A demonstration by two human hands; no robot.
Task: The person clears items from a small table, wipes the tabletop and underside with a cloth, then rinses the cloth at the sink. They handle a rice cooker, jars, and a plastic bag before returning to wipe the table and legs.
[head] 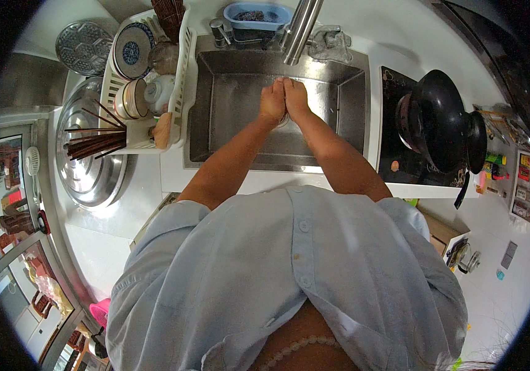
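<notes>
Both hands are together over the stainless steel sink (237, 148), just in front of the faucet (300, 37). My left hand (272, 99) touches my right hand (296, 98) along the inner edges, with the knuckles facing up. Whether anything lies between the palms is hidden. Part of the round drain (284, 121) shows below the wrists. The sink floor looks wet and shiny near the fingers.
Left of the sink stands a white dish rack (187, 69) with plates, bowls and chopsticks, above a large metal lid (79, 185). On the right, a black wok (441, 125) rests over a cooktop (392, 153). A blue basin (283, 16) and a grey cloth (332, 46) sit behind.
</notes>
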